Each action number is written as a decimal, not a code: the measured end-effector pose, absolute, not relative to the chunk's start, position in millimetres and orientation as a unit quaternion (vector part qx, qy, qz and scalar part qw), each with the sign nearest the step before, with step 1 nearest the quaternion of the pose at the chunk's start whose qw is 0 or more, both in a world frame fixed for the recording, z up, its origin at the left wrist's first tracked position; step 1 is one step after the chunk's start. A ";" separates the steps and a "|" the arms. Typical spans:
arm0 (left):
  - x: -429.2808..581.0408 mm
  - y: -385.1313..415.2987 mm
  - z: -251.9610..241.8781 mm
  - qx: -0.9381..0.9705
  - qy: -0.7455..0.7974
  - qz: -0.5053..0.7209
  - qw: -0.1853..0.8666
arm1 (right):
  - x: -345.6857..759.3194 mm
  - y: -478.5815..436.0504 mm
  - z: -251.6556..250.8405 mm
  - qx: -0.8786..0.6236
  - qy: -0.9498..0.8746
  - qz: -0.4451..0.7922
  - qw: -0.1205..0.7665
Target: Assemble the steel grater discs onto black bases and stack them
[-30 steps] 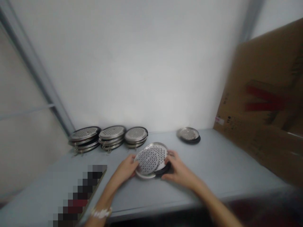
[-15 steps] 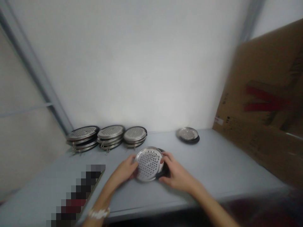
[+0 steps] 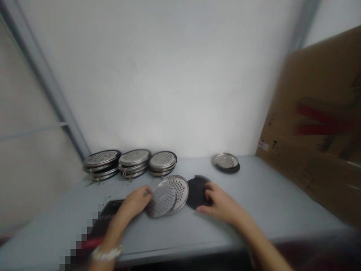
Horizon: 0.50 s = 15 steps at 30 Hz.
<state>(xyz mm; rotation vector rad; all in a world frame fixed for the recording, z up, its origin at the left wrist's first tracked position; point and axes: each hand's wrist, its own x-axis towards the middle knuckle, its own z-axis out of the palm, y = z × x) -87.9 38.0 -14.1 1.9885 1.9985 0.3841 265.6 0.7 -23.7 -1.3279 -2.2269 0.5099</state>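
At the left, my left hand point(image 3: 137, 201) has its fingers closed on the edge of a round perforated metal disc point(image 3: 162, 202), which is blurred. This disc overlaps a second perforated metal disc point(image 3: 182, 190), shiny-rimmed, in the middle. To the right of both, my right hand point(image 3: 221, 201) grips the right side of a flat black disc point(image 3: 196, 192), thumb near its lower edge and fingers curled over the top. The black disc has a small step in its upper rim, and its right part is hidden by my fingers.
Three stacks of similar metal and black discs point(image 3: 104, 158) point(image 3: 134, 157) point(image 3: 163, 161) stand at the back left near the wall. A metal disc on a black one point(image 3: 225, 161) lies back right. A cardboard box point(image 3: 313, 150) borders the table's right side. A dark object point(image 3: 113, 210) lies beneath my left forearm.
The discs, which were held together between my hands, are now spread apart. My left hand has moved left with one metal disc, my right hand slightly right with the black one.
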 end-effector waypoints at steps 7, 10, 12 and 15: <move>-94.8 37.6 -14.5 0.701 0.688 0.131 0.135 | 292.7 21.5 -31.1 -0.564 -0.783 0.044 0.258; -85.1 35.1 -15.2 0.721 0.663 0.144 0.143 | 280.6 15.7 -27.1 -0.538 -0.780 0.073 0.311; -74.2 32.7 -16.3 0.737 0.639 0.160 0.150 | 264.4 7.0 -25.4 -0.486 -0.795 0.141 0.334; -57.7 28.5 -17.7 0.755 0.611 0.176 0.164 | 241.2 -4.1 -28.7 -0.433 -0.816 0.205 0.324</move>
